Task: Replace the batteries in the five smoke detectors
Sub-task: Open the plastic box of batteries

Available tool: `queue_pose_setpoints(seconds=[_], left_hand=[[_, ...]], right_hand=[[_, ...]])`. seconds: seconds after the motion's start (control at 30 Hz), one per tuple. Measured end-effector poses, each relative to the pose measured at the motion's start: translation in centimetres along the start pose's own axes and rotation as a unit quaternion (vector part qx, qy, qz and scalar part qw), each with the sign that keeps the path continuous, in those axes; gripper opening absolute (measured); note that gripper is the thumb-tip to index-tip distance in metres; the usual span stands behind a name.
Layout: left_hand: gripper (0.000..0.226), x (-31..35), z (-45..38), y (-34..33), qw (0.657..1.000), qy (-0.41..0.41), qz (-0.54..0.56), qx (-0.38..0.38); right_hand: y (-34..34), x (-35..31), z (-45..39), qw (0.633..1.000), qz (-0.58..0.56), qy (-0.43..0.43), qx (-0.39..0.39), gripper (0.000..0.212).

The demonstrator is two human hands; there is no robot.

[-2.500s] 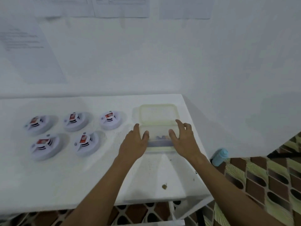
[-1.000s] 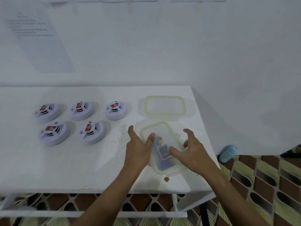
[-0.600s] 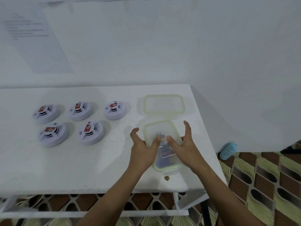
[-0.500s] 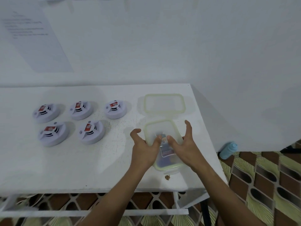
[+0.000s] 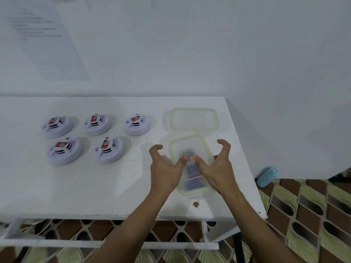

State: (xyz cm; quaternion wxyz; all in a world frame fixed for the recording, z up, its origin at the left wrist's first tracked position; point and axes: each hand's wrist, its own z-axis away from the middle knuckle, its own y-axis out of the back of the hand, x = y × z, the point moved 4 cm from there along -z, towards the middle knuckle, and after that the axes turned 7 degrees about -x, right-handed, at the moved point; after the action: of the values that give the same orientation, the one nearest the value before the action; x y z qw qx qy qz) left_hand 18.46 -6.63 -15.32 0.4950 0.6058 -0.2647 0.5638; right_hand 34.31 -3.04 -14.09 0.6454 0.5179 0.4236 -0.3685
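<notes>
The open box (image 5: pixel 190 164) sits at the table's (image 5: pixel 95 186) near right, long axis running near to far, batteries (image 5: pixel 192 168) inside. It is flanked by both hands, left (image 5: pixel 166 168) and right (image 5: pixel 214 168) (thumbs over the rim, fingers (image 5: pixel 156 148) curled, nothing gripped). Detectors (image 5: pixel 109 149) lie well left.

Wall sheet's (image 5: pixel 47 44) print blurred, unreadable
</notes>
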Motion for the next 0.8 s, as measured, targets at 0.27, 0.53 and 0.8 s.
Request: queue_pose_setpoints(seconds=[0.27,0.53,0.8], left_hand=[[0.102,0.7,-0.4,-0.6,0.996,0.029,0.046,-0.064],[0.109,0.6,-0.8,-0.8,0.994,0.035,0.058,-0.081],[0.111,0.3,-1.0,-0.8,0.995,0.041,0.049,-0.082]], right_hand=[[1.0,1.2,-0.9,0.992,-0.05,-0.093,-0.064,0.082],[0.9,1.8,-2.7,0.992,-0.067,-0.107,-0.006,0.067],[1.7,1.2,-2.7,0.996,0.01,0.007,0.09,0.057]])
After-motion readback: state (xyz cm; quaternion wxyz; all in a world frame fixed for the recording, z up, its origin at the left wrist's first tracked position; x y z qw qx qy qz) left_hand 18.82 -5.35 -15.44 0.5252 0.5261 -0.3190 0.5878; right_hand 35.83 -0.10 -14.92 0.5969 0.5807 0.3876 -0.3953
